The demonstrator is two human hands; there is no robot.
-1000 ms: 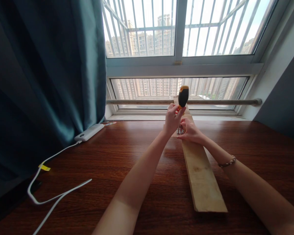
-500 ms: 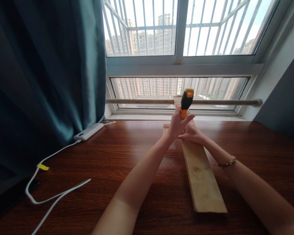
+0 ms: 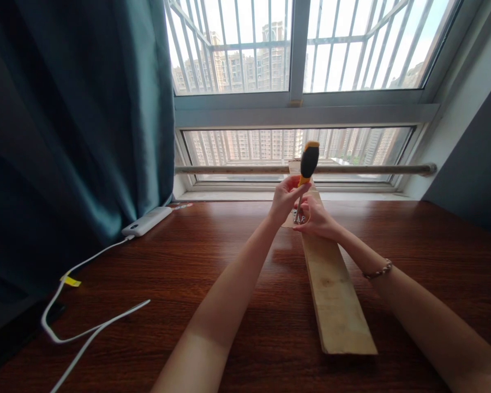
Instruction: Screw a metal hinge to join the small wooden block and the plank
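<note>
My left hand (image 3: 286,197) is closed around the lower end of a yellow-and-black screwdriver (image 3: 310,161), which stands nearly upright with its handle on top. Its metal shaft points down to a small shiny metal fitting (image 3: 298,218) on a long wooden board (image 3: 339,297). Curled fingers of my right hand (image 3: 317,219) grip the fitting beside the shaft and rest against the board. Exactly where the tip meets the fitting is too small to make out. A short wooden piece (image 3: 287,223) shows partly at the board's left side, under my hands.
The board lies lengthwise on a dark reddish wooden tabletop (image 3: 213,256), its far end by a window rail (image 3: 237,170). On the left are a white power strip (image 3: 147,221), its white cable (image 3: 92,252) and a blue curtain (image 3: 85,109).
My left hand has shifted left and turned, with the screwdriver tilting slightly. Its shaft and the metal fitting now show between my hands. My right hand stays at nearly the same spot.
</note>
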